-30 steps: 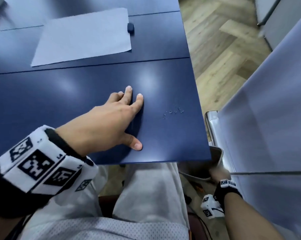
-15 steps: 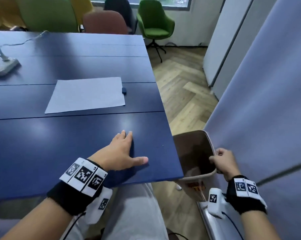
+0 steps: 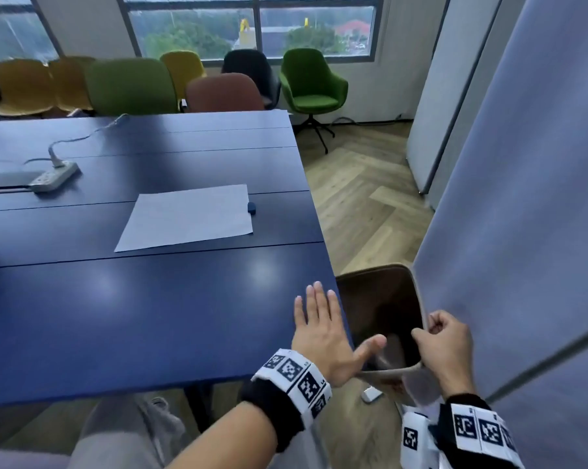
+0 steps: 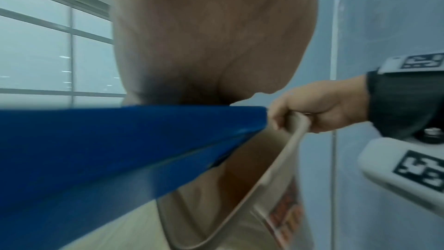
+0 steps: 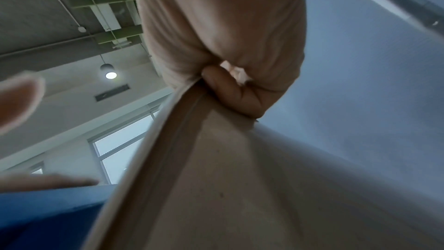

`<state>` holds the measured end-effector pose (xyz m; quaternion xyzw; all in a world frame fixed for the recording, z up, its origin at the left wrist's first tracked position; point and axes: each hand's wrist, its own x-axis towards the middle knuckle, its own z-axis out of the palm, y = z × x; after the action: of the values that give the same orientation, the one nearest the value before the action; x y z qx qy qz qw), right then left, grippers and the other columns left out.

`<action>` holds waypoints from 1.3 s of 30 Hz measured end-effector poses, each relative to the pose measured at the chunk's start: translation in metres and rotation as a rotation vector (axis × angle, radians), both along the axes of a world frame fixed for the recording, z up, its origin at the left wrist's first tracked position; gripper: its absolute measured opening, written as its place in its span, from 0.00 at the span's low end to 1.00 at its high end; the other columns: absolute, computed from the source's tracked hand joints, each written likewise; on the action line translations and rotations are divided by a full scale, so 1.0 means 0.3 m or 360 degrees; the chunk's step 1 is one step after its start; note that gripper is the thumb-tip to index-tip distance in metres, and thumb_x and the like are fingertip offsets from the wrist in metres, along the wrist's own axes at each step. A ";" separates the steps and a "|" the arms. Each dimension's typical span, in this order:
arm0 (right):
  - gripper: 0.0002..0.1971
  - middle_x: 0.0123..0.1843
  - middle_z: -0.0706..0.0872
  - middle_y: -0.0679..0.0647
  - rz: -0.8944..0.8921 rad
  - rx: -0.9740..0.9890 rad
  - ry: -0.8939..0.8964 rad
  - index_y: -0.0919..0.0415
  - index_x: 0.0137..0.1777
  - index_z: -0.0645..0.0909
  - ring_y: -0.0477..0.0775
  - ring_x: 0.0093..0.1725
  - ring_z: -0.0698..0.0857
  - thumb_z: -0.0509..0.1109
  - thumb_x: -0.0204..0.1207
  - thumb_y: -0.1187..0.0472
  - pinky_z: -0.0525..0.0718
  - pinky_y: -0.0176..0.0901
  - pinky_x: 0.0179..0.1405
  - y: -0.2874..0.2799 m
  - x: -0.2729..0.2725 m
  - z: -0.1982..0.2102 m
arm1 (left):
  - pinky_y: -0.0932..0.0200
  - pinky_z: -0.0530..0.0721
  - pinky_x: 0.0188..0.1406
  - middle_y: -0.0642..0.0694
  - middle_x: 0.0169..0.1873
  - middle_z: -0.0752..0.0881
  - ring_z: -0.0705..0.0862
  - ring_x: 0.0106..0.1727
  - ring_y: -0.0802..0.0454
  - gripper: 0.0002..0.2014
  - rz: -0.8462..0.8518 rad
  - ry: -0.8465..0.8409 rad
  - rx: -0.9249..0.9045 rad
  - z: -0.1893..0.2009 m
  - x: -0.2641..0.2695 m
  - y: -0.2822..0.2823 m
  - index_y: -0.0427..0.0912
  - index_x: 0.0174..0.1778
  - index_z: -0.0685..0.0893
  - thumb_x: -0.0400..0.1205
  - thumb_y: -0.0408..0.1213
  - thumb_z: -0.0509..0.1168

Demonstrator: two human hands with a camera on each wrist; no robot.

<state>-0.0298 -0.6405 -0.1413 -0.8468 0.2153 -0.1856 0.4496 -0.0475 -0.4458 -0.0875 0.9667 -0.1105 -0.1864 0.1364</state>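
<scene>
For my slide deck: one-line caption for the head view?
Left hand flat on the blue table edge; right hand grips the beige bin rim.

Blue table (image 3: 150, 316): paper sheet (image 3: 187, 216) flat at mid-right, small dark block (image 3: 251, 207) just beside the sheet's far right corner, white power strip (image 3: 54, 177) with its cable (image 3: 83, 137) at far left, left hand (image 3: 323, 333) flat on the near right corner, thumb past the edge.

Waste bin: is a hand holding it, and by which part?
The right hand grips the waste bin by its rim; the left hand lies flat on the table, holding nothing.
</scene>
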 end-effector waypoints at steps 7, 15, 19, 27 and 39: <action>0.14 0.23 0.69 0.53 0.0120 0.0042 -0.0139 0.66 0.27 0.68 0.54 0.25 0.65 0.71 0.60 0.77 0.67 0.39 0.24 0.018 0.002 0.009 | 0.48 0.34 0.83 0.38 0.84 0.33 0.32 0.85 0.46 0.47 -0.0088 0.0091 -0.0263 0.096 0.077 0.018 0.35 0.85 0.37 0.83 0.68 0.43; 0.14 0.24 0.67 0.51 0.0209 0.0186 -0.0200 0.65 0.27 0.66 0.50 0.26 0.64 0.69 0.60 0.77 0.64 0.36 0.23 0.054 0.011 -0.009 | 0.42 0.32 0.82 0.36 0.82 0.28 0.27 0.83 0.41 0.50 0.0234 0.0112 0.0343 0.028 0.172 0.172 0.35 0.84 0.32 0.81 0.73 0.39; 0.19 0.24 0.65 0.48 0.0247 0.0246 -0.0177 0.58 0.26 0.64 0.49 0.27 0.63 0.71 0.61 0.76 0.66 0.41 0.26 0.059 0.020 -0.020 | 0.41 0.31 0.82 0.41 0.84 0.31 0.29 0.84 0.46 0.49 -0.0331 0.0235 0.0188 0.057 0.116 -0.043 0.40 0.86 0.39 0.79 0.74 0.36; 0.16 0.25 0.67 0.50 0.0266 0.0270 -0.0180 0.61 0.27 0.66 0.50 0.27 0.65 0.69 0.61 0.77 0.64 0.34 0.22 0.048 0.006 -0.027 | 0.43 0.36 0.83 0.36 0.83 0.30 0.31 0.84 0.42 0.45 0.0308 0.0103 0.0300 0.091 0.160 0.232 0.34 0.84 0.33 0.84 0.67 0.38; 0.18 0.22 0.67 0.48 0.0316 0.0284 -0.0120 0.60 0.25 0.66 0.44 0.24 0.63 0.71 0.60 0.79 0.65 0.36 0.23 0.055 0.001 -0.038 | 0.42 0.28 0.81 0.47 0.84 0.32 0.28 0.83 0.52 0.57 -0.0432 0.0304 0.0014 0.071 0.017 -0.110 0.46 0.86 0.37 0.66 0.80 0.30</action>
<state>-0.0294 -0.6241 -0.1527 -0.8131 0.1290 -0.1520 0.5470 -0.0423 -0.4789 -0.0661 0.9214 -0.2257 -0.2945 0.1156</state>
